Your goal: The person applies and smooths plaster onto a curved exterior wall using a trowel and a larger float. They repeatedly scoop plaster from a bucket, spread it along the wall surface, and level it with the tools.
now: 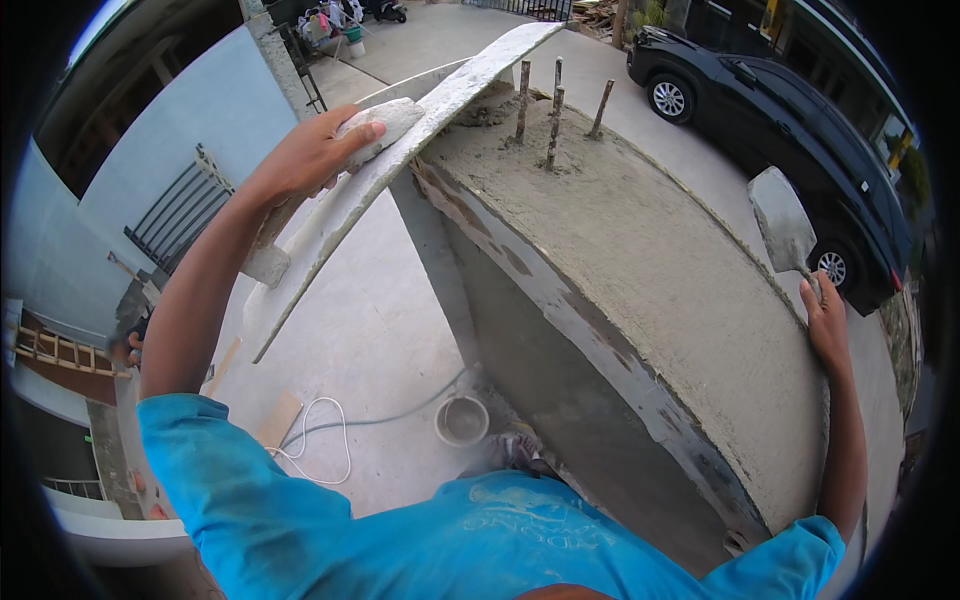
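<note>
My left hand is closed around the cement-crusted handle of a long, pale plastering float. The float slants across the far end of a wide grey concrete ledge, its near end hanging out past the ledge's left edge. Out at the right, my right hand grips a trowel by its handle. The trowel's blade points up and away beyond the ledge's right edge, with grey mortar smeared on it. Wet-looking, fairly smooth mortar covers the ledge top. Several rusty rebar stubs stick up at its far end.
A mortar-stained strip runs along the ledge's left edge. Down on the floor are a bucket, a hose and a white cable. A black car is parked beyond the ledge. A wooden ladder lies far left.
</note>
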Demonstrator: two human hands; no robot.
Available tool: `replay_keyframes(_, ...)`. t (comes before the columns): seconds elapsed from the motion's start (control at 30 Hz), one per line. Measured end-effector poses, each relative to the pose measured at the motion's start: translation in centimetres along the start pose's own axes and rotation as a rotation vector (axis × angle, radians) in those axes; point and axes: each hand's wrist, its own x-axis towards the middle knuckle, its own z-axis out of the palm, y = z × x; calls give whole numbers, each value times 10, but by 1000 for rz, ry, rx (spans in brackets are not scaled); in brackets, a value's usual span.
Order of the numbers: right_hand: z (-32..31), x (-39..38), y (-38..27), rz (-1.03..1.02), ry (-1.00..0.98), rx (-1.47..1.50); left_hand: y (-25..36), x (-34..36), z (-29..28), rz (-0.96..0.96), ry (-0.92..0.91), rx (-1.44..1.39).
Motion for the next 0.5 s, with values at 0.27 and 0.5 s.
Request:
replay_keyframes(0.27,3,-10,-16,81,-56,57,11,45,17,106,-15,250)
replay_keyframes(0.5,2,-13,-29,195,-127,170,31,108,47,236,-75,481)
